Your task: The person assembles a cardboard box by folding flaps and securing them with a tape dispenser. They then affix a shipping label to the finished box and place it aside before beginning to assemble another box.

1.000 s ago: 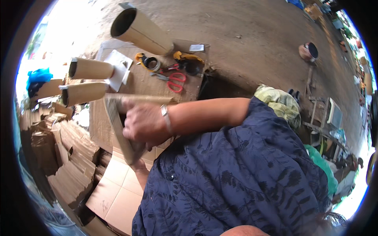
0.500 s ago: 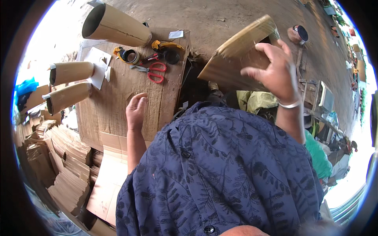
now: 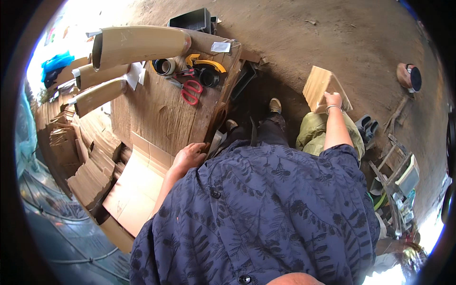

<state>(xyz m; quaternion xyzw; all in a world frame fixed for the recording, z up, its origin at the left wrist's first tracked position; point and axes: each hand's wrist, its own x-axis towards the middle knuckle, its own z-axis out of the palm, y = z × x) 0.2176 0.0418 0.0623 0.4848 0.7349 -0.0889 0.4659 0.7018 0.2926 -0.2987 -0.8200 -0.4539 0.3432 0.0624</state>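
Note:
At the right, my right hand is closed on the edge of an open cardboard box, which is held low by a green sack. My left hand lies on the near right edge of the wooden table, fingers stretched out and holding nothing. Farther back on the table are red-handled scissors, a yellow-and-black tape dispenser, a black roll and another tape roll.
Three cardboard tubes lie at the table's left and back. Stacked flat cardboard and a light sheet are at the lower left. A black crate stands behind. Sandals, a wooden frame and a round container are on the right.
The cardboard box has gone down and away toward the ground beside the sack, my right hand with it. My left hand has dropped onto the table edge. The view has shifted.

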